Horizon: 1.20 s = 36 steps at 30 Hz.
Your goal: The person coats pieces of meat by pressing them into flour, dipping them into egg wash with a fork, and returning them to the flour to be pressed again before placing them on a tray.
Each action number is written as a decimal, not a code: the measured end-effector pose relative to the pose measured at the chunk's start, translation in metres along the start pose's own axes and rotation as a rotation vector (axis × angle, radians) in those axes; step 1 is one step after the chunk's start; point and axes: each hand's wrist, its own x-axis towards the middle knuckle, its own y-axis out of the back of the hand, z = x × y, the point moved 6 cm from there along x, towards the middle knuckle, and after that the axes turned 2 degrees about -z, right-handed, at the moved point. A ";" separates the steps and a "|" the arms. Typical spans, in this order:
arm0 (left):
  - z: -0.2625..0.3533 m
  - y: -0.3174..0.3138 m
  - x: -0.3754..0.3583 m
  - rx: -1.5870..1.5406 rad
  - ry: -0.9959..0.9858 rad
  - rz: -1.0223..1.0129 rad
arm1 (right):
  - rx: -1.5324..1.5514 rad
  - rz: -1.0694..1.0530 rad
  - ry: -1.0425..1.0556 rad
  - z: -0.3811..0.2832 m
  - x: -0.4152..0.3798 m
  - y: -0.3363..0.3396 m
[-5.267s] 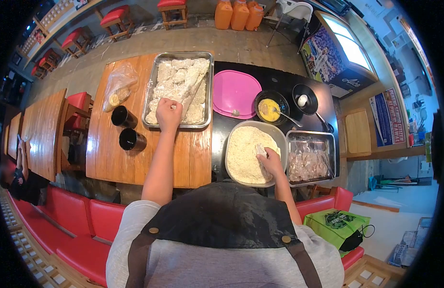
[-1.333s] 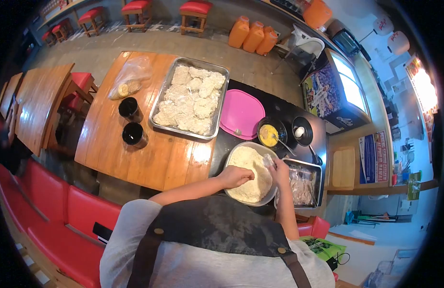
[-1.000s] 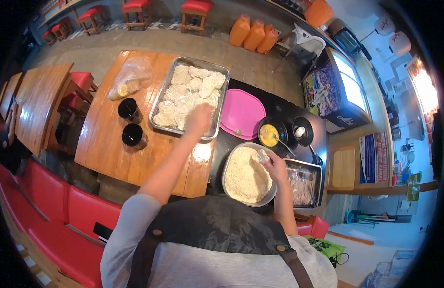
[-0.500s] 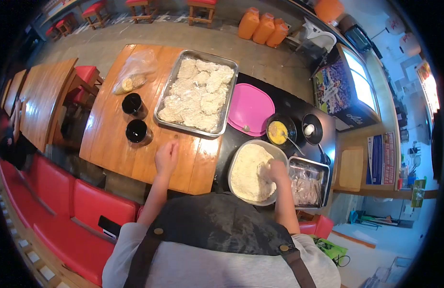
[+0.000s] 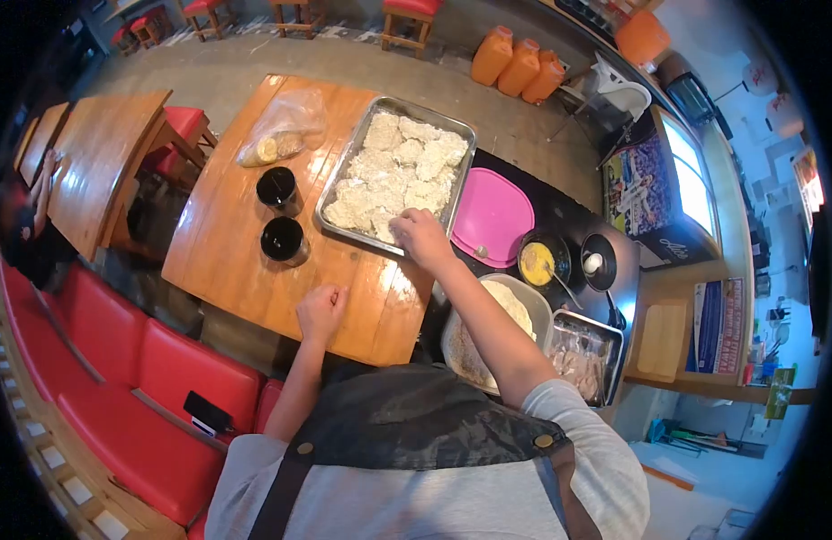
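Observation:
My right hand [image 5: 420, 238] reaches across to the near right corner of a metal tray [image 5: 341, 164] full of breaded pieces [image 5: 393, 171]. Its fingers press down on a breaded piece at the tray's edge. My left hand [image 5: 321, 310] rests loosely closed on the wooden table [image 5: 227, 270], holding nothing. A white bowl of breadcrumbs [image 5: 524, 310] sits under my right forearm. Right of it is a smaller metal tray of raw meat [image 5: 583, 355].
A pink lid [image 5: 492, 216], a bowl of beaten egg [image 5: 538, 261] with a spoon and a black bowl holding an egg [image 5: 594, 263] lie beyond the crumbs. Two black cups [image 5: 283, 238] and a plastic bag [image 5: 281, 135] sit left of the tray. Another person [image 5: 24, 234] is far left.
My right hand has left the crumb bowl and moved up-left to the big tray. My left hand stays on the wooden table, now closed.

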 end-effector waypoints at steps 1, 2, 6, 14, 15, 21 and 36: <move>0.000 -0.002 0.001 0.029 0.018 -0.024 | -0.002 -0.001 -0.011 0.004 -0.005 0.004; 0.000 -0.004 0.002 0.058 0.034 -0.048 | -0.007 -0.012 -0.011 0.007 -0.009 0.007; -0.004 -0.010 0.003 0.091 0.047 -0.084 | 0.008 -0.007 -0.010 0.015 -0.018 0.015; 0.000 -0.008 0.003 0.142 0.032 -0.085 | 0.077 0.081 0.088 0.001 0.021 0.002; 0.001 -0.009 0.002 0.145 0.025 -0.091 | 0.070 0.088 0.140 -0.010 0.033 -0.005; 0.002 -0.005 0.004 0.149 0.046 -0.093 | -0.028 -0.033 0.087 -0.044 0.060 -0.024; 0.000 -0.009 0.002 0.158 0.047 -0.116 | -0.101 0.015 0.084 0.028 0.084 0.012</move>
